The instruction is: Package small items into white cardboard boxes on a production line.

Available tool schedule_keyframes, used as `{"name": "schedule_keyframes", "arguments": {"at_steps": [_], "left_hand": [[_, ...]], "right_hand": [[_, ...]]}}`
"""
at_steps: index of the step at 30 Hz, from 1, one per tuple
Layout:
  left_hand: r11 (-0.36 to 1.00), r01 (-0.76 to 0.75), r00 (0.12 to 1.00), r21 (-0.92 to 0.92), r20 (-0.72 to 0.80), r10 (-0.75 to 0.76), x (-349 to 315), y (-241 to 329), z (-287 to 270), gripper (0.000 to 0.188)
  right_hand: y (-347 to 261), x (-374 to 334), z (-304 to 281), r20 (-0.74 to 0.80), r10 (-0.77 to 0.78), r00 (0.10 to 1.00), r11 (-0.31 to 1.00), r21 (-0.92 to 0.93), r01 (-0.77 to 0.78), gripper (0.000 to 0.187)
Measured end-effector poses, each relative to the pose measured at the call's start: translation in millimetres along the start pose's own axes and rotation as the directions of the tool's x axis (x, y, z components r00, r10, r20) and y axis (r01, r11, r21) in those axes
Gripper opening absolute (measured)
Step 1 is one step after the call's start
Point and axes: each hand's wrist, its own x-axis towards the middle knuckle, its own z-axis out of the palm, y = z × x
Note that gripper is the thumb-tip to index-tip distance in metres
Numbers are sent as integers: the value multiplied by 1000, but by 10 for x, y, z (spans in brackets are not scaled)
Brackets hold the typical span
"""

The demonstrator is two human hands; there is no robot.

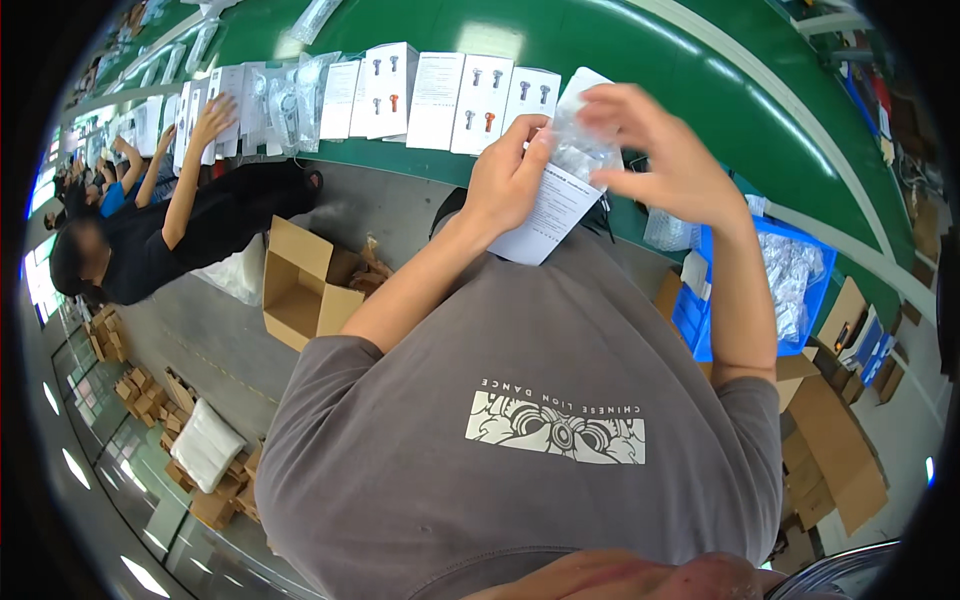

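Observation:
Close in front of my chest, my left hand [508,180] grips a white printed carton [548,218] by its left side, thumb up near the top. A crinkled clear plastic bag [578,148] sticks out at the carton's upper end; what it contains I cannot make out. My right hand [672,155] is over the bag's right side, its fingers spread apart from the thumb and slightly blurred. Whether its fingertips touch the bag I cannot tell. Beyond my left hand stands a row of similar white cartons [436,102], some with small pictures of handheld devices.
A green table [620,40] runs across the top. At right, a blue bin [690,322] contains clear-bagged items [785,265]. An open cardboard box [297,300] sits on the floor at left. Further left, a co-worker's hand [212,120] reaches toward cartons beside bagged parts [290,105].

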Motion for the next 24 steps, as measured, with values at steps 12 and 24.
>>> {"name": "schedule_keyframes", "arguments": {"at_steps": [12, 24], "left_hand": [[1000, 8, 995, 28, 97, -11, -116, 132, -9, 44], [966, -251, 957, -67, 132, 258, -213, -268, -454, 35]], "right_hand": [[-264, 232, 79, 548, 485, 681, 794, -602, -82, 34], [179, -161, 655, -281, -58, 958, 996, -87, 34, 17]]}}
